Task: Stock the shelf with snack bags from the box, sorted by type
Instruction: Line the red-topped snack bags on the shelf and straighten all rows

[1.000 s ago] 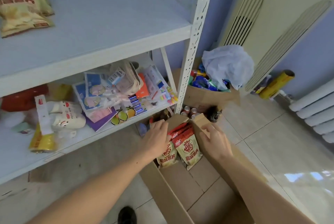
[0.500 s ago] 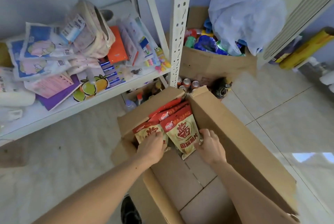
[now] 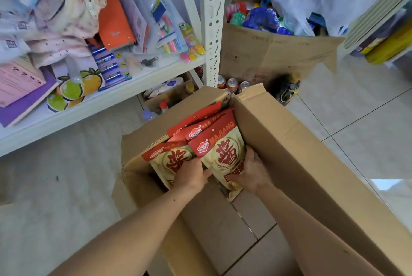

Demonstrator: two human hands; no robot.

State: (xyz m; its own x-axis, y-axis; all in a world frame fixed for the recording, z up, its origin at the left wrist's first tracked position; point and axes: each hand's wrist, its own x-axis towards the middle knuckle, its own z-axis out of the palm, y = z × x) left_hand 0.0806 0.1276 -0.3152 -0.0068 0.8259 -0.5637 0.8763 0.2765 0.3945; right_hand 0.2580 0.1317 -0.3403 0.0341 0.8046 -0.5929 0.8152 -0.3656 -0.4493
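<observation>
red "manjiang" snack bag (image 3: 219,153)

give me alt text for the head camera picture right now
Both hands reach into a cardboard box on the floor, the left hand and right hand gripping red-and-cream snack bags. A cluttered white shelf stands behind.

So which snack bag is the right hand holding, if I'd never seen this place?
Start at the big open cardboard box on the floor beside the white shelf post. At its far end stands a row of red-topped, cream snack bags. The right hand has its grip on the front bag, nearest the box's right wall, the one whose whole face shows, overlapping the others.
</observation>
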